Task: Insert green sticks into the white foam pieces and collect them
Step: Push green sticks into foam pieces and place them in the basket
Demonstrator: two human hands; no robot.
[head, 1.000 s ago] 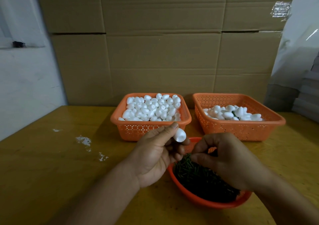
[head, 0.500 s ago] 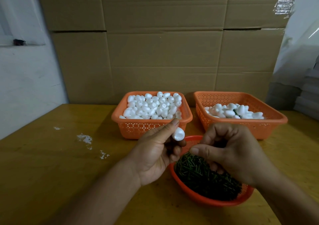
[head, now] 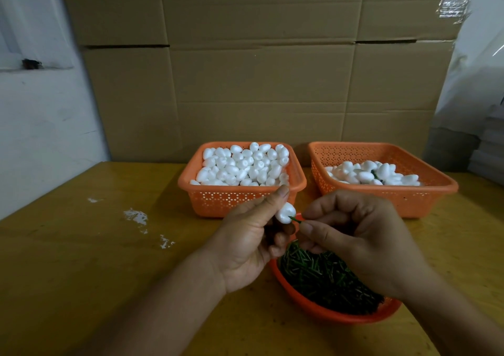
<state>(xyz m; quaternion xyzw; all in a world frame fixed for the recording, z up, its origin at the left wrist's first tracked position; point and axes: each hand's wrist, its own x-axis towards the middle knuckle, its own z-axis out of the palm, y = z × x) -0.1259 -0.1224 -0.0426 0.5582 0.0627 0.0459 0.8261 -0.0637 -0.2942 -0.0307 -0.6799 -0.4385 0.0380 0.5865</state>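
My left hand [head: 251,241] pinches a white foam piece [head: 285,212] between thumb and fingers, just above the near rim of the round orange bowl [head: 327,312]. My right hand [head: 362,241] pinches a thin green stick [head: 295,220], and the stick's tip touches the foam piece. The bowl holds a heap of green sticks [head: 324,276]. Behind my hands, the left orange basket [head: 218,202] is heaped with plain foam pieces [head: 242,167]. The right orange basket [head: 425,194] holds foam pieces with green sticks in them [head: 373,175].
Everything rests on a yellow wooden table [head: 95,260] with white paint flecks [head: 136,216] at the left. Stacked cardboard boxes [head: 259,82] form a wall behind the baskets. A white wall [head: 41,123] stands at the left, and plastic-wrapped stacks [head: 477,96] at the right.
My right hand has lifted out of the stick bowl with one green stick and brought it left to the foam piece. My left hand has kept hold of the foam piece.
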